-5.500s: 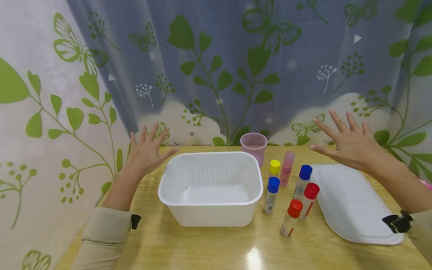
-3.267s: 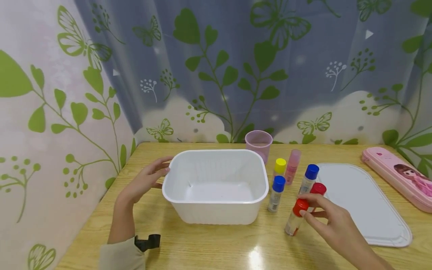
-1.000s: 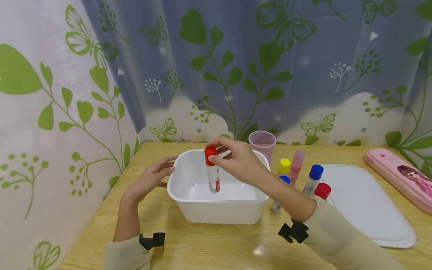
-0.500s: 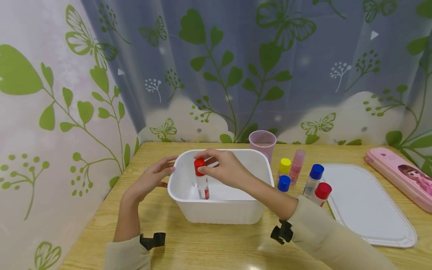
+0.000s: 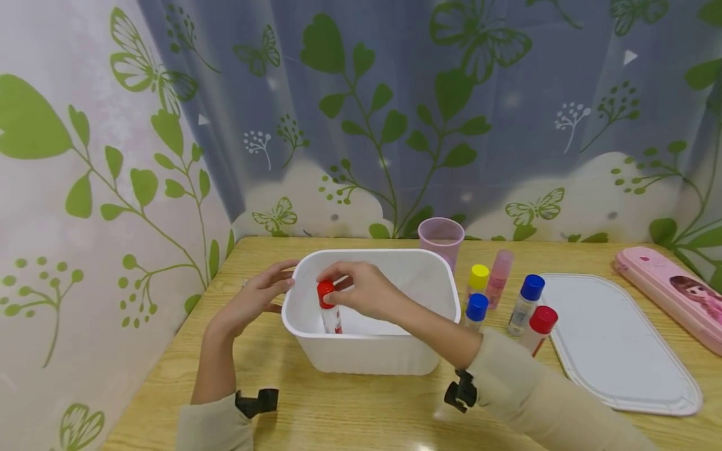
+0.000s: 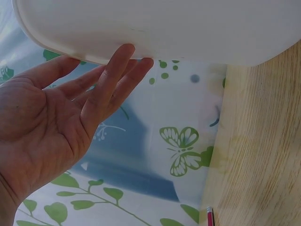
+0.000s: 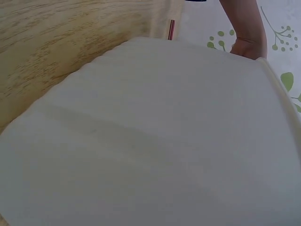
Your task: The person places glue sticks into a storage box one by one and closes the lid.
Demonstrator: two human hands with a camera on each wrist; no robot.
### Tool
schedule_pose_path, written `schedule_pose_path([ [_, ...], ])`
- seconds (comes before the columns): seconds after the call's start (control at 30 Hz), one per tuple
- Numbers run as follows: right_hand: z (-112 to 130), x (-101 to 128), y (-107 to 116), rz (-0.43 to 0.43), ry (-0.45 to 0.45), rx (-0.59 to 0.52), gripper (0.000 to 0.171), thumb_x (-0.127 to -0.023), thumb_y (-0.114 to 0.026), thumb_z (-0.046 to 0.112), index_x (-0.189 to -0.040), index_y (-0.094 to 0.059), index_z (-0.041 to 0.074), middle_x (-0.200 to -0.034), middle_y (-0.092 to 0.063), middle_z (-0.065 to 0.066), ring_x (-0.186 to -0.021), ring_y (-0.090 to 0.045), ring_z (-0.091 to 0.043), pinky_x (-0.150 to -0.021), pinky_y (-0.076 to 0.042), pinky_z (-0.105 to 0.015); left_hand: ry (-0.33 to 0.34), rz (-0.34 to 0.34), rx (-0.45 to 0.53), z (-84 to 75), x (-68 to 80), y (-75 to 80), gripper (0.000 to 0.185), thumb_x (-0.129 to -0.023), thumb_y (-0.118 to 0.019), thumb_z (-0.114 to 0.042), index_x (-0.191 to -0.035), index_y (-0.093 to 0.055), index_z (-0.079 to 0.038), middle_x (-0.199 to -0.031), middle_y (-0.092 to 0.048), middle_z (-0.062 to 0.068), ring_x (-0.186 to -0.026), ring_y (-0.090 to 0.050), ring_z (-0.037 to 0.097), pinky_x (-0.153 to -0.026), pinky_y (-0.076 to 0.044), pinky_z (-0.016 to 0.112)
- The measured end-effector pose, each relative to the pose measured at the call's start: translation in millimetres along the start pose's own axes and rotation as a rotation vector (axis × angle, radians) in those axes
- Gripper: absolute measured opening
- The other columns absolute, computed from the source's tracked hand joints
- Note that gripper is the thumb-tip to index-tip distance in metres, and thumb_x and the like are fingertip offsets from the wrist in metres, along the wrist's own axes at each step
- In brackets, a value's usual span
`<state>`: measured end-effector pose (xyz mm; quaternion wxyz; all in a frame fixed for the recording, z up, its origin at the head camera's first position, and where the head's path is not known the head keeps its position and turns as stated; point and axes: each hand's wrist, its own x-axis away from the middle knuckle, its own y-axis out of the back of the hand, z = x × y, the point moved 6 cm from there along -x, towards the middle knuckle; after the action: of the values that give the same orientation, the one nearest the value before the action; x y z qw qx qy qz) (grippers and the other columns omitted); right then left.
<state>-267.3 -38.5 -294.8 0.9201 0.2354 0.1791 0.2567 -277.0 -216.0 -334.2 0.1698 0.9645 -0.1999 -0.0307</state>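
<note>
A white plastic tub stands on the wooden table. Inside its left part, my right hand pinches the red cap of a small clear bottle between thumb and fingers. The bottle is nearly upright, its base hidden behind the tub's front wall. At the tub's left end my left hand touches the rim; in the left wrist view that hand has loosely extended fingers against the outer wall. The tub's outer wall fills most of the right wrist view, hiding my right hand there.
Right of the tub stand bottles with yellow, blue, another blue and red caps, plus a pink bottle. A purple cup is behind. A white lid and pink pencil case lie farther right.
My right hand took the red-capped bottle from the table, carried it left into the tub, and lowered it leftward. My left hand came down to the tub's left rim and stays there.
</note>
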Motion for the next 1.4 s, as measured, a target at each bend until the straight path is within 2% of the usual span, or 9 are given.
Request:
schedule_pose_path([
  [0.33,-2,4,-16,0.085,0.015,0.091,0.022,-0.078,-0.071,0.002,-0.100,-0.065,0.005,-0.091,-0.065,-0.002,-0.084,-0.062,-0.016,-0.073,-0.047,-0.020,-0.006,0.000,0.002,-1.7,0.8,1.4,0.050,-0.099,-0.043,-0.025,-0.142,-0.028,-0.006,-0.136,-0.037,0.023,-0.117,-0.043,0.037,-0.080,-0.048,0.046],
  [0.67,-3,7,-19,0.117,0.036,0.105,0.022,-0.079,-0.071,0.001,-0.099,-0.064,0.004,-0.092,-0.066,-0.003,-0.084,-0.063,-0.015,-0.080,-0.048,-0.031,-0.001,0.004,0.011,0.0,1.7,0.8,0.050,-0.099,-0.043,-0.027,-0.142,-0.028,-0.006,-0.136,-0.037,0.023,-0.117,-0.043,0.037,-0.080,-0.048,0.045],
  [0.93,-4,7,-21,0.162,0.050,0.114,0.021,-0.080,-0.071,0.007,-0.100,-0.063,0.006,-0.092,-0.065,-0.001,-0.083,-0.062,-0.011,-0.076,-0.047,-0.022,0.000,0.003,0.020,2.1,2.5,1.1,0.051,-0.099,-0.044,-0.028,-0.143,-0.028,-0.007,-0.137,-0.036,0.023,-0.118,-0.042,0.037,-0.081,-0.047,0.047],
  [1.4,-2,9,-12,0.160,0.034,0.117,0.029,-0.081,-0.069,0.005,-0.108,-0.060,0.002,-0.098,-0.065,-0.005,-0.089,-0.062,-0.018,-0.082,-0.047,-0.032,-0.003,0.006,0.017,0.5,-0.3,0.2,0.052,-0.099,-0.044,-0.028,-0.143,-0.027,-0.006,-0.137,-0.036,0.023,-0.117,-0.043,0.037,-0.081,-0.047,0.046],
])
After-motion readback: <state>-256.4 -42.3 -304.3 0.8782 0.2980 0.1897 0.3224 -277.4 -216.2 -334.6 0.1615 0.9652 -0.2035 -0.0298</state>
